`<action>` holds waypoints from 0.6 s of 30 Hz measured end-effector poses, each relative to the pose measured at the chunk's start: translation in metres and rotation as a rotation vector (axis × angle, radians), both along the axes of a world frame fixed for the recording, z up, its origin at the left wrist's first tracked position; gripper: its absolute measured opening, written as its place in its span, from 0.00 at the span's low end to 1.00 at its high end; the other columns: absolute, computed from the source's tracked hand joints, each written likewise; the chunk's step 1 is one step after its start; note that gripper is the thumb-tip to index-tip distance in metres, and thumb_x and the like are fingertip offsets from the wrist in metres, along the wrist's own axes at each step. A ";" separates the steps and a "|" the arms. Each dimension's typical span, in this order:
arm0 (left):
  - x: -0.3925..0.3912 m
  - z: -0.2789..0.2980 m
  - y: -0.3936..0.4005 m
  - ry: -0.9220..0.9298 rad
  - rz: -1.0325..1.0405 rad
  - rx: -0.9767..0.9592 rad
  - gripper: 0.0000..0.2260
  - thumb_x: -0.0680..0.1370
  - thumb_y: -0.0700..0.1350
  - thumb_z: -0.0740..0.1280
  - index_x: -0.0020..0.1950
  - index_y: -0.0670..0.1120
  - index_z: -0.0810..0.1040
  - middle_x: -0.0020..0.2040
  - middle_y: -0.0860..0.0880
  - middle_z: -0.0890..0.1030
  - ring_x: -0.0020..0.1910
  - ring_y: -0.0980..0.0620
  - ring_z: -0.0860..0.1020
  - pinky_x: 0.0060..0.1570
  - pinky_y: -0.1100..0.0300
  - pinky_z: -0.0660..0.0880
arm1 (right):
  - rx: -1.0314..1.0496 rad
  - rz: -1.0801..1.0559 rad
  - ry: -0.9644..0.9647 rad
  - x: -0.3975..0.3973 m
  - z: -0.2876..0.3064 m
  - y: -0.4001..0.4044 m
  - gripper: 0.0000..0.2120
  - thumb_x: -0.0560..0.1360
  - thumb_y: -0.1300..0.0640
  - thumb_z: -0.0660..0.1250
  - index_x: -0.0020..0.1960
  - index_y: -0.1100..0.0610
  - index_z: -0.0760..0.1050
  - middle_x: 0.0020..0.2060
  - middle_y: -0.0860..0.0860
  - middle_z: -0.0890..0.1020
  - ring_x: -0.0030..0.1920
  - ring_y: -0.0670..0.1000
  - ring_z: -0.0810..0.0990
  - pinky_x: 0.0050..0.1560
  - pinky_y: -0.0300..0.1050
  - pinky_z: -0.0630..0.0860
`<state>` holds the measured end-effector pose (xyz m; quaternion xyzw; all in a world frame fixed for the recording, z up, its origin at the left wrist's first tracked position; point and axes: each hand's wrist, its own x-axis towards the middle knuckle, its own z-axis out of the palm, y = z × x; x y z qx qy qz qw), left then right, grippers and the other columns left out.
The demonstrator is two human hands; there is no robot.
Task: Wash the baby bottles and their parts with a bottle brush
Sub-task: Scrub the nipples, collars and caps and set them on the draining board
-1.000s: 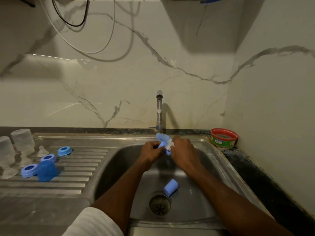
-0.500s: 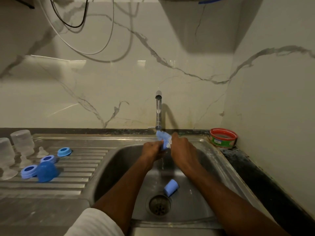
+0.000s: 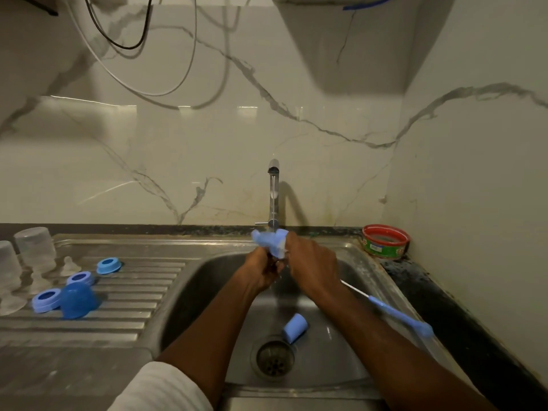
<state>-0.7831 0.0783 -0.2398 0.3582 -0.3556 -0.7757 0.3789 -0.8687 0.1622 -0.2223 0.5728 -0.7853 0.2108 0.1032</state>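
Both hands meet under the tap (image 3: 273,197) over the sink (image 3: 201,280). The bottle brush's blue sponge head (image 3: 271,240) sticks up between them. My right hand (image 3: 312,265) grips the brush just below the head; its wire and blue handle (image 3: 400,314) run out to the lower right. My left hand (image 3: 261,272) is curled against the base of the sponge head; what its fingers touch is hidden. A thin stream of water falls below the hands. A light blue bottle cap (image 3: 295,327) lies on its side beside the drain (image 3: 274,357).
On the left drainboard stand two clear bottles (image 3: 35,247) upside down, clear nipples (image 3: 69,265), three blue collar rings (image 3: 109,265) and a darker blue dome cap (image 3: 78,299). A red-rimmed green tub (image 3: 385,241) sits in the back right corner by the wall.
Both hands have lifted slightly toward the tap with the sponge head. The brush has turned, so its handle now shows at the right.
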 end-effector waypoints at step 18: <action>0.004 -0.006 -0.004 0.103 -0.033 0.029 0.14 0.86 0.39 0.56 0.64 0.33 0.76 0.58 0.35 0.80 0.48 0.44 0.81 0.54 0.53 0.79 | -0.158 -0.102 -0.071 -0.002 0.007 0.010 0.24 0.79 0.52 0.68 0.70 0.55 0.63 0.56 0.55 0.81 0.51 0.55 0.81 0.41 0.45 0.68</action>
